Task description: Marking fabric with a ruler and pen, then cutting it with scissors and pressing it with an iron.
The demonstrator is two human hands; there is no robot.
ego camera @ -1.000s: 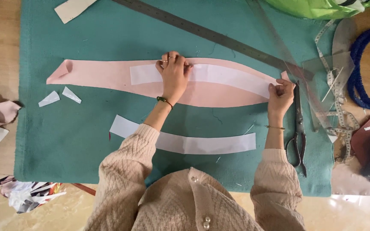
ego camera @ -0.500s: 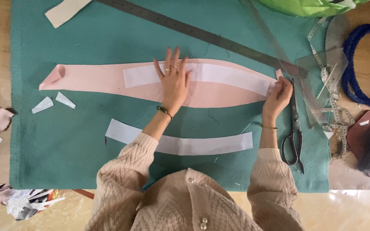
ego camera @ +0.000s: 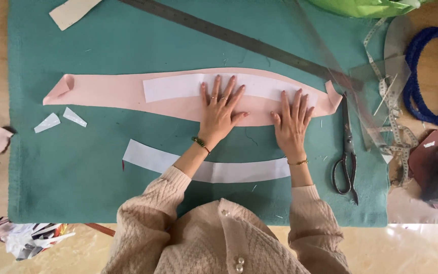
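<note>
Currently two hands are being pressed flat, fingers spread, nothing gripped. Left hand point(ego camera: 220, 110) is being laid palm-down near the middle of one long pink fabric strip point(ego camera: 112, 92); right hand point(ego camera: 292, 121) is being laid just beside it, nearer the strip's right end. Both are being rested partly on one white paper pattern piece point(ego camera: 173, 86) that is lying along the top of the pink strip.

The pink strip is being spread across one teal cloth point(ego camera: 102, 45) that is covering the table, with its left end curled over. A second white paper strip point(ego camera: 148, 157) is being kept lower on the cloth, partly hidden by the forearms. Two small white paper scraps point(ego camera: 59, 120) are being left at the left side, well apart from the hands.

One pair of black scissors point(ego camera: 347, 152) is being kept right of the right hand, apart from it. One long metal ruler point(ego camera: 229, 35) is being laid diagonally above. One measuring tape point(ego camera: 392, 122) and one blue cord point(ego camera: 422, 76) are lying at the far right.
</note>
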